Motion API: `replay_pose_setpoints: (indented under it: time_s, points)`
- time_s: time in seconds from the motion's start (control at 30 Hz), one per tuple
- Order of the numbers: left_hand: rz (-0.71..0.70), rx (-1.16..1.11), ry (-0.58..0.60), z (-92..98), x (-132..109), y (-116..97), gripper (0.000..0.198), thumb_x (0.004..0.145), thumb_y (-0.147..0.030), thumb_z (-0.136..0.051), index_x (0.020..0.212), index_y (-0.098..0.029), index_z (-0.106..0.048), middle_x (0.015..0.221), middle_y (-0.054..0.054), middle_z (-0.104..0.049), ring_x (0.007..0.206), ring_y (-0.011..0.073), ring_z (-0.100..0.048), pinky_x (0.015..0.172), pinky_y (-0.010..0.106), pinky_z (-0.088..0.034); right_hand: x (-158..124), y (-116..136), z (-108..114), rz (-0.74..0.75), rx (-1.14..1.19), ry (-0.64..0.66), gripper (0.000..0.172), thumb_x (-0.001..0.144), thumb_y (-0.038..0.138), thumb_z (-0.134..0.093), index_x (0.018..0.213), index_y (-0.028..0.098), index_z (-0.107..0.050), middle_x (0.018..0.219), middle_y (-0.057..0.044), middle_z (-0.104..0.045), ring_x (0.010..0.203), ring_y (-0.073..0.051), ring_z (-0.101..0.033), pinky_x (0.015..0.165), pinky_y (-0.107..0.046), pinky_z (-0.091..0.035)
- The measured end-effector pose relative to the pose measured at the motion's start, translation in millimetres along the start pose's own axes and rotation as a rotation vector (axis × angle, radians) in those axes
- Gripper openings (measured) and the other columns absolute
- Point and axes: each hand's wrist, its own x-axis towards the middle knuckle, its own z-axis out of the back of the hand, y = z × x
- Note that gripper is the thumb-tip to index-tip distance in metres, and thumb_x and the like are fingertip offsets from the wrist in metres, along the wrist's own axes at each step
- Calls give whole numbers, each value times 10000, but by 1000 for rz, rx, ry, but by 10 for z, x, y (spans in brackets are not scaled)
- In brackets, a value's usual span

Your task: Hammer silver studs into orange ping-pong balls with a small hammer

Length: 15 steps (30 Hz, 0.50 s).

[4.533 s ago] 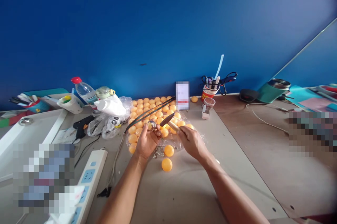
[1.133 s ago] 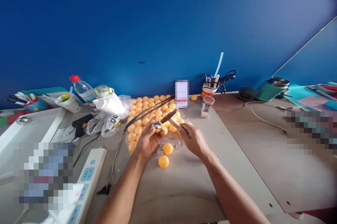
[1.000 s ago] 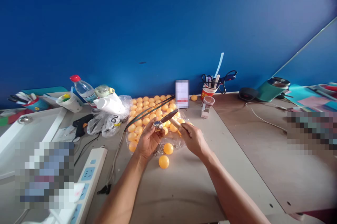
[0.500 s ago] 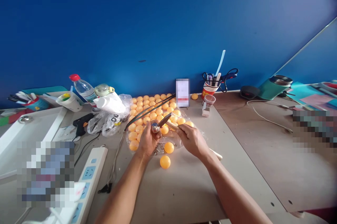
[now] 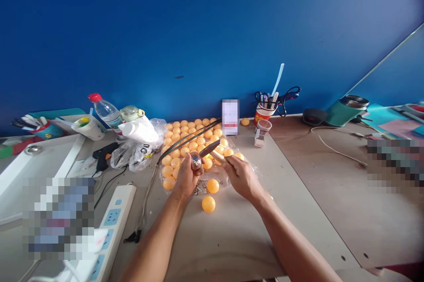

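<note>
My left hand (image 5: 187, 177) is closed around a shiny silver ball (image 5: 196, 162), which shows at the top of the grip. My right hand (image 5: 241, 177) wraps around the pale wooden handle of a hammer (image 5: 210, 147). Its dark metal head is angled just above and to the right of the silver ball. Two loose orange balls, a nearer one (image 5: 208, 204) and a farther one (image 5: 213, 186), lie on the table between my forearms. Small shiny bits (image 5: 200, 188) are scattered beside my left hand. Behind both hands, rows of orange balls (image 5: 175, 131) sit in clear plastic.
A power strip (image 5: 114, 215), a glue gun (image 5: 103, 156) and a white tray (image 5: 71, 151) are on the left. A phone (image 5: 230, 116) stands against the blue wall beside a cup of tools (image 5: 263, 112). A green flask (image 5: 347, 109) lies at the right.
The hammer head has moved slightly up and right, away from the silver ball. My left hand keeps its hold in nearly the same place.
</note>
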Motion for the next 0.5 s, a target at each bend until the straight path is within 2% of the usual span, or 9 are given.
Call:
replay_pose_setpoints:
  time_s: [0.13, 0.3, 0.43, 0.5]
  points:
    - [-4, 72, -14, 0, -1, 6, 411, 847, -569, -538, 846, -159, -569, 702, 13, -609, 451, 53, -361, 463, 221, -279, -10, -4, -29, 22, -53, 55, 263, 942, 308, -427, 715, 205, -509, 702, -14, -570, 623, -143, -498, 579, -240, -323]
    - [-8, 108, -19, 13, 5, 23, 456, 836, -610, -520, 793, -159, -572, 651, 7, -573, 464, 67, -356, 464, 229, -284, -16, -7, -35, 44, -49, -34, 258, 946, 293, -413, 726, 205, -516, 705, -22, -576, 641, -147, -507, 592, -239, -329]
    - [-15, 161, -33, 34, 10, 37, 452, 843, -600, -515, 798, -156, -587, 633, 1, -562, 458, 69, -352, 462, 228, -285, -12, 9, -37, 62, -91, 34, 275, 947, 307, -415, 711, 203, -512, 696, -24, -567, 627, -148, -498, 588, -241, -328]
    - [9, 149, -56, 42, 6, 35, 452, 835, -602, -529, 807, -156, -594, 609, -3, -549, 463, 75, -363, 463, 229, -286, -13, 13, -34, 75, -90, 20, 269, 947, 308, -414, 727, 203, -528, 707, -28, -577, 643, -152, -507, 600, -243, -336]
